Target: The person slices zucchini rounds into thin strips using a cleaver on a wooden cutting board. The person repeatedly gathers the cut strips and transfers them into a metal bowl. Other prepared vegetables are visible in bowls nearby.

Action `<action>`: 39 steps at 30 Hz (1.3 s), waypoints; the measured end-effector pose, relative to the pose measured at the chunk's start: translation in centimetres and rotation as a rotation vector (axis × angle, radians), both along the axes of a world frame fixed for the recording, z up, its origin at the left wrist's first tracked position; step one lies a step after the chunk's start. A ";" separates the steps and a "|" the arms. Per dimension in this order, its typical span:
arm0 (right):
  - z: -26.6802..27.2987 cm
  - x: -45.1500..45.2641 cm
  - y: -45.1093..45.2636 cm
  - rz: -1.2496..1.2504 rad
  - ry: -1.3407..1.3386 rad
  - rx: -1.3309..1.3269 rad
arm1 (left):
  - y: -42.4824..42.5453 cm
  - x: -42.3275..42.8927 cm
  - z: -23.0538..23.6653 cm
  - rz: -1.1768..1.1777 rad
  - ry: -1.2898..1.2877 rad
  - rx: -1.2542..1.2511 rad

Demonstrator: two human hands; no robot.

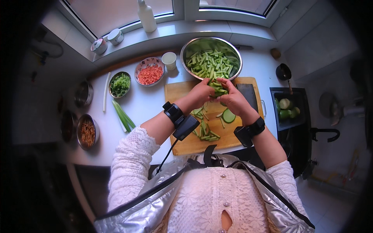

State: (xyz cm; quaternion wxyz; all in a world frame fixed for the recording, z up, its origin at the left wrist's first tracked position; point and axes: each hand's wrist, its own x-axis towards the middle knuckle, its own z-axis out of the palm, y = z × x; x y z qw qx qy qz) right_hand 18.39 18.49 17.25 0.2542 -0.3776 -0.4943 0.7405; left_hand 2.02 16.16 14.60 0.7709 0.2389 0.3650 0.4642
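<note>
Between my left hand and my right hand a clump of green vegetable strips is cupped, just above the near rim of a steel bowl. That bowl holds a heap of similar cut strips. Under my hands lies a wooden cutting board. On it are loose strips and a round green-edged slice. A dark cleaver blade rests at the board's right side, partly behind my right hand.
Left of the board are a flowered bowl of diced pink-orange food, a bowl of chopped greens, a paper cup, scallion lengths and a bowl of brown shreds. A sink basket with green vegetables stands right.
</note>
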 end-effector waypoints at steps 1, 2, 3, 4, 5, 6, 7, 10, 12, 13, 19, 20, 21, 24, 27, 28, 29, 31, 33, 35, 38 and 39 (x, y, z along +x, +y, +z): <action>0.0 -0.1 0.7 -0.018 0.018 -0.003 | 0.8 -0.1 0.1 0.007 -0.033 -0.029; -0.2 -0.1 1.3 -0.031 0.052 0.012 | 1.6 -0.1 0.1 0.015 -0.080 -0.053; -0.5 -0.3 2.1 -0.081 0.057 -0.007 | 2.6 -0.3 -0.1 0.014 -0.074 -0.058; -1.0 -0.8 2.9 -0.115 0.092 -0.025 | 3.6 -0.7 -0.4 0.013 -0.081 -0.059; -1.4 -1.1 3.8 -0.192 0.075 -0.081 | 4.4 -0.9 -0.9 0.011 -0.087 -0.066; -1.6 -1.1 4.7 -0.183 0.081 -0.074 | 5.3 -1.1 -1.3 0.057 -0.112 -0.095; -1.7 -1.1 5.4 -0.199 0.144 -0.062 | 6.3 -1.4 -1.6 0.092 -0.128 -0.082; -1.9 -1.2 6.8 -0.279 0.154 -0.095 | 7.8 -2.3 -2.5 0.164 -0.234 -0.071; -1.7 -0.8 7.1 -0.237 0.079 -0.067 | 8.1 -2.8 -2.6 0.205 -0.187 -0.162; -1.6 -0.6 7.1 -0.205 0.053 -0.045 | 7.7 -3.0 -2.6 0.229 -0.182 -0.194; -2.3 0.0 7.8 -0.069 -0.004 0.176 | 5.3 -5.0 -2.2 0.114 -0.109 -0.032; -2.5 0.0 8.0 -0.062 -0.044 0.173 | 4.8 -5.4 -2.1 0.119 -0.070 0.009; -2.7 0.0 8.0 -0.052 -0.081 0.176 | 4.1 -5.6 -2.1 0.128 -0.034 0.041; -3.1 -0.3 8.1 -0.077 -0.142 0.177 | 1.4 -7.4 -2.0 0.115 -0.053 0.118; -3.0 -0.7 7.1 -0.069 -0.153 0.309 | -1.8 -9.3 -2.9 0.129 0.065 0.156; -2.8 -0.6 6.5 -0.004 -0.149 0.360 | -3.3 -9.8 -3.5 0.158 0.111 0.163; -2.8 -0.4 5.5 0.060 -0.154 0.422 | -5.0 -10.4 -4.2 0.159 0.155 0.102; -3.0 0.1 3.1 0.153 -0.214 0.416 | -8.3 -11.7 -5.7 0.158 0.208 0.059; -3.5 0.8 0.5 0.326 -0.265 0.358 | -12.1 -12.0 -7.5 0.146 0.210 0.033; -4.7 1.5 -2.4 0.410 -0.369 0.248 | -16.1 -11.9 -9.3 0.135 0.246 -0.027; -6.5 2.4 -5.6 0.563 -0.477 0.061 | -21.0 -11.4 -11.5 0.056 0.344 -0.122; -7.0 2.7 -6.2 0.623 -0.513 -0.009 | -22.3 -11.0 -12.2 0.027 0.371 -0.154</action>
